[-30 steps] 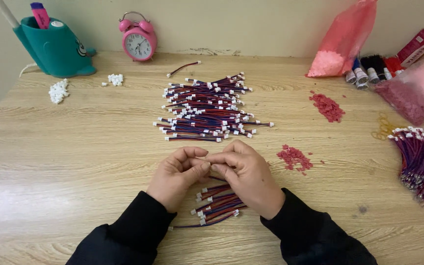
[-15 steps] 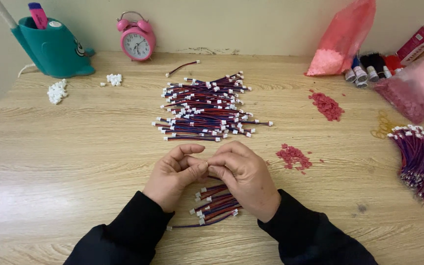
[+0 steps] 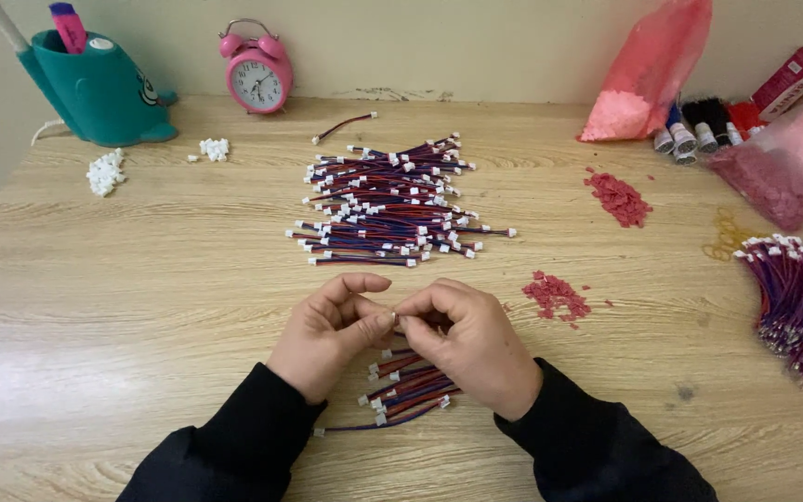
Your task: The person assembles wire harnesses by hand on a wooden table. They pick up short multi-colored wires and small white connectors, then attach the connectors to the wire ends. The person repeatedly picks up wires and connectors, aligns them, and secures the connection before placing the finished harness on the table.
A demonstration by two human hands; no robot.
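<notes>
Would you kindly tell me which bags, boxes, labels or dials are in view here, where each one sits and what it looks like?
Pink plastic bag: back right against the wall, upright, translucent, pale pink bits in its bottom.
Red box: far right at the back, tilted, red with a white end.
Clear bag: right edge, lying flat, filled with pink pieces.
Alarm clock: back centre-left, round, pink, white dial.
No screens or signs.

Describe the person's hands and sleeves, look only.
Both hands are bare: no gloves, and no rings or watch that I can see. The left hand and the right hand each come out of a long black sleeve, left sleeve and right sleeve, plain, ending at the wrist.
</notes>
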